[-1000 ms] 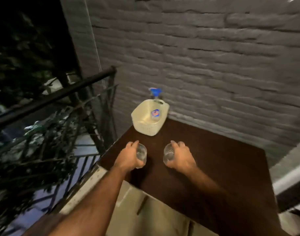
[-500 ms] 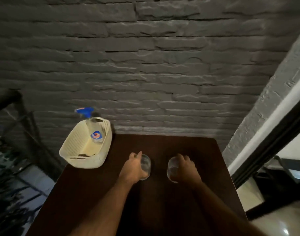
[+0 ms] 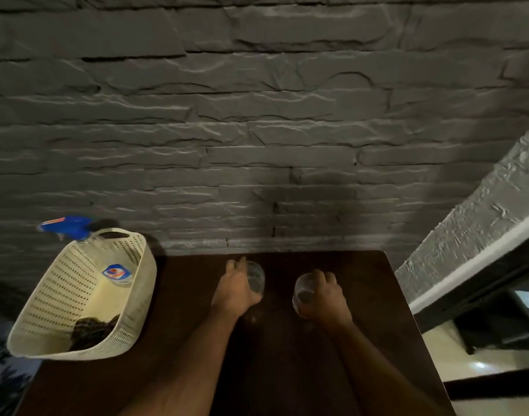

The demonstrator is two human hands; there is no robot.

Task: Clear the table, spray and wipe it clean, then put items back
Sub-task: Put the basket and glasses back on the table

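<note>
Head view. Table: dark brown, set against a grey stone wall; against half a second ago the view sits closer and the far edge lies nearer the frame's middle.
Left hand: fingers curled round the left glass, as before.
Right hand: fingers curled round the right glass, as before. Whether the glasses touch the table, cannot tell. Hands apart, a strip of tabletop between them; both a little nearer the wall than earlier.
Basket: cream, perforated, at the table's left edge, overhanging it; place unchanged.
Spray bottle: clear, blue trigger head, leaning in the basket's far corner. Label blue, white and red; wording too small to read.
Dark cloth: bunched in the basket's near end
</note>
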